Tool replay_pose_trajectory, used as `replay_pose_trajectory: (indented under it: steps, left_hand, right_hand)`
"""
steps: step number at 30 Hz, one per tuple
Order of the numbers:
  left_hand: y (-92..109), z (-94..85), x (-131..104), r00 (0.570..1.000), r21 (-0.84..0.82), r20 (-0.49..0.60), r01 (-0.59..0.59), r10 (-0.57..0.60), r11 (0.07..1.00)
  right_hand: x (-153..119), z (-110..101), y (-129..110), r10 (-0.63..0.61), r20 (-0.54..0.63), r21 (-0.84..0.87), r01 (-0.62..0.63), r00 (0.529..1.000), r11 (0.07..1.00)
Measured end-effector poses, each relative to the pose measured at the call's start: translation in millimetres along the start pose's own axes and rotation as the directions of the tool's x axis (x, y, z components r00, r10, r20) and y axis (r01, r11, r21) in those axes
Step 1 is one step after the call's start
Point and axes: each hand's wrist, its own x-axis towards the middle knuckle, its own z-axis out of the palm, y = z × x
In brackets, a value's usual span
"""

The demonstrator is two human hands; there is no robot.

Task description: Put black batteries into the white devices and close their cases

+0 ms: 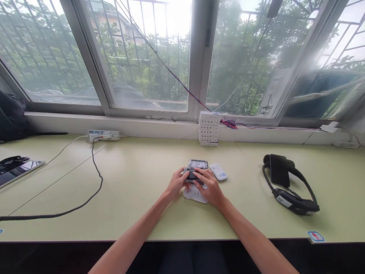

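Between my two hands is a small palm-sized electronic device (pixel 189 179) with its back off, showing a black battery marked "3000". My left hand (pixel 176 184) grips its left side, thumb on top and fingers beneath. On the other side my right hand (pixel 210 185) holds its right edge, fingertips resting on the battery. A white back cover (pixel 195 194) lies on the table, partly under the hands. Just beyond the held device sits a second opened device (pixel 198 163), its inside facing up. A closed white device (pixel 219 172) lies right of my right hand.
White boxes (pixel 209 129) stand stacked against the window ledge. A black headset (pixel 296 203) with a phone-like slab lies at right. At left are a power strip (pixel 103 135), a black braided cable (pixel 98 182) and a tablet (pixel 21 173). The table (pixel 137 213) ends close to me.
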Motion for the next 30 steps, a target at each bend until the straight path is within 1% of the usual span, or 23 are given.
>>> replay_pose_trajectory:
  steps: [5,9,22,30]
  left_hand:
    - [-0.2,-0.2,1.5,1.0,-0.002,-0.01,-0.005,0.005,1.0]
    - [-0.2,-0.3,2.1,0.999,-0.007,-0.014,-0.029,0.029,1.0]
    - [-2.9,-1.5,3.7,0.999,-0.019,-0.022,-0.05,0.049,0.999]
    - [-2.8,-1.8,4.3,0.998,-0.031,-0.023,-0.057,0.057,0.998]
  right_hand:
    - [-0.8,-0.1,0.3,0.066,-0.072,0.003,-0.066,0.995,0.998]
    - [-1.7,-1.0,2.1,0.129,-0.106,0.028,-0.127,0.986,0.992]
    - [1.4,-1.6,1.7,0.132,-0.115,0.074,-0.124,0.985,0.989]
    - [3.8,-4.3,-0.4,0.138,-0.142,0.046,-0.133,0.98,0.99]
